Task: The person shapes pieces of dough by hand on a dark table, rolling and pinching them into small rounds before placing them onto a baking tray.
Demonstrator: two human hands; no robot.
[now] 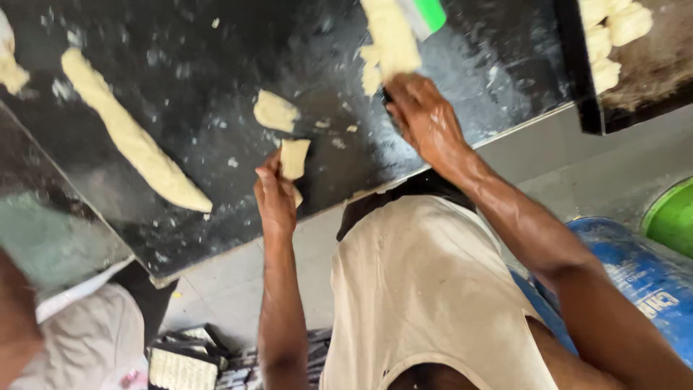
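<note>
Dough roll (133, 141): uncut, lying at upper left of the black worktop (216, 217).
Left hand (276, 196): pinching a cut dough piece (294, 158), centre.
Right hand (426, 119): closed on a scraper (422, 14), upper centre.
Tray (588, 108): several finished pieces (610, 36), upper right.

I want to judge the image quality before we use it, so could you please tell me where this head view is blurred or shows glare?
Head view: the dough strip and green-handled scraper by the right hand are motion-smeared; the left hand and its dough piece are sharper; soft daylight glare streaks the floured black worktop; no hard shadows.
</note>
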